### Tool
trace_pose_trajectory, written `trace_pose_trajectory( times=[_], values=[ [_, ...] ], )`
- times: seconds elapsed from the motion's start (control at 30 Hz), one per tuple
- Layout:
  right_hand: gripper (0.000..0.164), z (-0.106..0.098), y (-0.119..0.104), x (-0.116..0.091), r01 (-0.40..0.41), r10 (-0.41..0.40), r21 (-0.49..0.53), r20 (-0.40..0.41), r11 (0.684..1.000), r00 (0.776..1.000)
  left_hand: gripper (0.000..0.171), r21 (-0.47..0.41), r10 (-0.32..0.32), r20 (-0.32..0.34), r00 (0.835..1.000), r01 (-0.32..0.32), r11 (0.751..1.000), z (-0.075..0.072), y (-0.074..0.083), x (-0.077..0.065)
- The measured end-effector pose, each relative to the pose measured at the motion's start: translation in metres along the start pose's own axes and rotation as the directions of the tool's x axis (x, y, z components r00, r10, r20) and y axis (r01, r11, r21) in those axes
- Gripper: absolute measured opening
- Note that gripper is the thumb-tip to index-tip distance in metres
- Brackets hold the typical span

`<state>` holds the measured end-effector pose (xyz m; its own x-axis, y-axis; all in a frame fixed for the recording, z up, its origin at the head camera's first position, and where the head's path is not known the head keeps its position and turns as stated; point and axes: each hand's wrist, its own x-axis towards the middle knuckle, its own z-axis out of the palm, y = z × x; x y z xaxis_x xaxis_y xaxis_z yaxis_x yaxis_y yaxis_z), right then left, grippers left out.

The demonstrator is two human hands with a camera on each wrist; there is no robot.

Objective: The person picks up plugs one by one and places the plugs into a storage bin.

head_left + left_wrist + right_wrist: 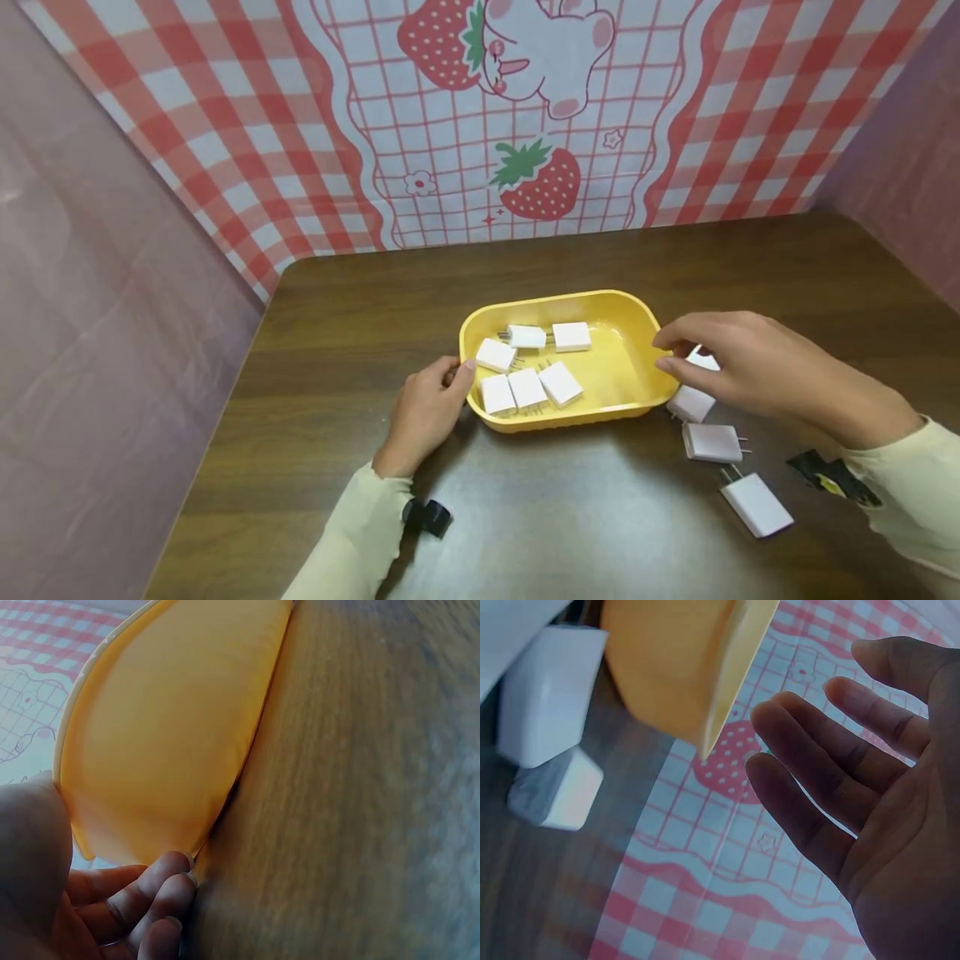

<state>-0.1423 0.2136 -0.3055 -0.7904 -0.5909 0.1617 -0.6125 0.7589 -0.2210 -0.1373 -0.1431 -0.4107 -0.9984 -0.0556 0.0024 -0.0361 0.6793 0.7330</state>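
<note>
A yellow plastic tray [570, 419] sits on the table, with several white plug chargers [559, 383] lying in its left and middle parts. My left hand [427, 408] holds the tray's left end, thumb at the rim. In the left wrist view the curled fingers [161, 896] touch the outside of the tray wall. Above the tray's right end is my right hand [742, 362], with nothing in it. Its fingers look loosely spread in the right wrist view. Beneath that hand lie chargers [692, 403], partly hidden by it.
Toward the front right, one charger [712, 442] lies on its side and another charger [756, 504] lies below it, prongs pointing to the tray. The brown wooden table [337, 358] meets a red-checked strawberry cloth [300, 150] at the back. Pink cloth [97, 333] hangs at the left.
</note>
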Motion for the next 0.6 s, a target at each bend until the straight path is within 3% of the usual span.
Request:
trace_pose_trajectory(
  times=[0.27, 0.5, 0.6],
  values=[
    [0.024, 0.008, 0.015, -0.031, -0.042, 0.041, -0.007, -0.092, 0.999, 0.995, 0.045, -0.032, -0.003, 0.016, 1.0, 0.003, 0.999, -0.001, 0.001, -0.001],
    [0.026, 0.017, 0.025, -0.05, -0.102, 0.098, -0.028, -0.117, 0.994, 0.988, 0.044, -0.018, -0.006, 0.013, 1.0, 0.006, 1.0, -0.002, 0.002, 0.0],
    [0.026, 0.018, 0.029, -0.053, -0.164, 0.158, -0.052, -0.093, 0.985, 0.983, 0.045, -0.015, -0.017, 0.02, 1.0, 0.018, 1.0, -0.001, 0.001, 0.0]
  ],
)
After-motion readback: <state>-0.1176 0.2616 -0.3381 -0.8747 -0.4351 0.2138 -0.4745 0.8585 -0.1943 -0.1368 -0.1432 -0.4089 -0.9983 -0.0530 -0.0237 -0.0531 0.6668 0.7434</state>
